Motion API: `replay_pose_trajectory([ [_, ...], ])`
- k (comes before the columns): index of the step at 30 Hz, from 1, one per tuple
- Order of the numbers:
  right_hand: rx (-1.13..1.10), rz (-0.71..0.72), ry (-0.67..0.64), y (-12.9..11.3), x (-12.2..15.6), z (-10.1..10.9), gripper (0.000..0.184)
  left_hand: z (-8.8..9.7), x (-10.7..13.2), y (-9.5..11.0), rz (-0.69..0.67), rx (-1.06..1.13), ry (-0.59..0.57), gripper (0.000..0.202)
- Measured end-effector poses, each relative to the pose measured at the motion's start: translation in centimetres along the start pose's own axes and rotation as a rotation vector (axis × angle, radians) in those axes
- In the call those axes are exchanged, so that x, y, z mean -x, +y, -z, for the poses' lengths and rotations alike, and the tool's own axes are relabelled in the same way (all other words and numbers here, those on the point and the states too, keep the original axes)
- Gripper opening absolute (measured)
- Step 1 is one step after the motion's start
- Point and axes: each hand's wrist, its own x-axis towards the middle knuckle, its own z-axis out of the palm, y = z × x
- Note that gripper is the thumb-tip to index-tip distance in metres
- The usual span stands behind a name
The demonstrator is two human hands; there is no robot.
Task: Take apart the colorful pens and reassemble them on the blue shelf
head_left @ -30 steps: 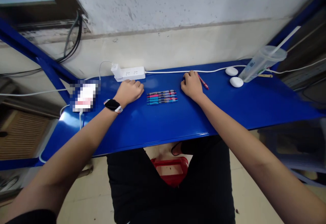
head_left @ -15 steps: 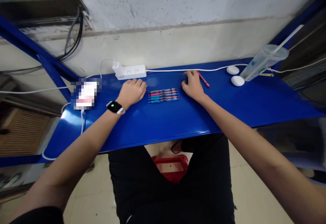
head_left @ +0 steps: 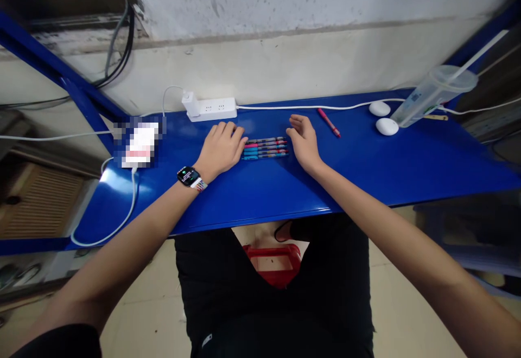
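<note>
Several pens (head_left: 265,148) lie side by side in a row on the blue table (head_left: 244,195), their lengths running left to right. At the row's left end is my left hand (head_left: 223,146), palm down with its fingers spread a little; its fingertips are at the pen ends. My right hand (head_left: 302,140) rests on its edge by the other end of the row, fingers stretched out and thumb apart, with nothing in its grasp. A single red pen (head_left: 329,123) lies slanted to the right of my right hand, away from the row.
Behind my left hand stands a white power strip (head_left: 215,109) with a plug in it. A blurred-out phone-like device (head_left: 140,144) lies at left on a cable. Two white egg-shaped objects (head_left: 386,126) and a clear cup (head_left: 431,92) with a straw are at right. A red basket (head_left: 273,279) sits below.
My left hand has moved right, up to the pens' left ends. My right hand has drawn away from the red pen and turned to face the row's right end. The view has shifted slightly.
</note>
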Motion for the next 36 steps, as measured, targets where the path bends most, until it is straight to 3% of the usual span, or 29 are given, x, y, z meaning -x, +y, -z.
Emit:
replay_pose_trajectory([
  [9, 0.116, -0.026, -0.070, -0.8, 0.4, -1.2, 0.044, -1.5, 0.0, 2.5, 0.132, 0.460, 0.089, 0.060],
  [17, 0.107, 0.008, -0.062, -1.4, 0.9, -2.2, 0.046, -3.0, -0.1, 4.8, 0.191, 0.653, 0.009, 0.069],
  [25, 0.087, -0.022, -0.062, -1.7, 0.6, -2.4, 0.043, -3.4, -1.6, 4.5, 0.391, 0.894, 0.189, 0.055],
  [36, 0.070, -0.033, -0.106, -1.0, 0.9, -2.9, 0.042, -3.3, -1.5, 4.3, 0.470, 1.132, 0.264, 0.033],
])
